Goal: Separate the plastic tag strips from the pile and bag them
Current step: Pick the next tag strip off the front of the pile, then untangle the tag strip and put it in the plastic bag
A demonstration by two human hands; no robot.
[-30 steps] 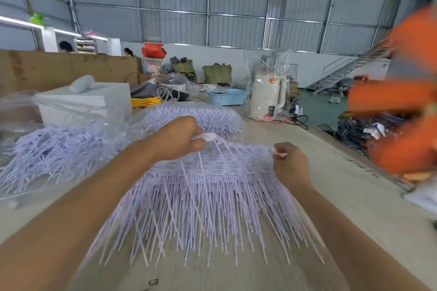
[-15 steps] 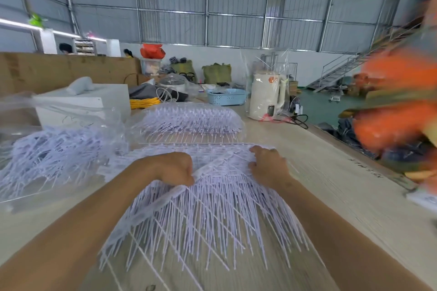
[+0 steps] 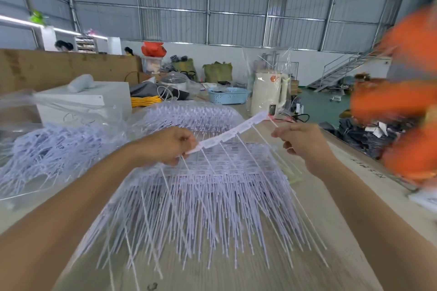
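Strip (image 3: pixel 227 133) of tags sits just above the pile (image 3: pixel 201 196), left hand (image 3: pixel 172 145) pinching one end, right hand (image 3: pixel 298 137) pinching a thin tail; best lift slowly so tails slide free.

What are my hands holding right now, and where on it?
Left hand pinches one tag strip at its near end; right hand pinches one of its thin tails.

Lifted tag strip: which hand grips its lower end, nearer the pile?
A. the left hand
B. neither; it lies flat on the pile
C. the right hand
A: the left hand pinches the lower end of the lifted tag strip, which slants up above the pile toward the right hand.
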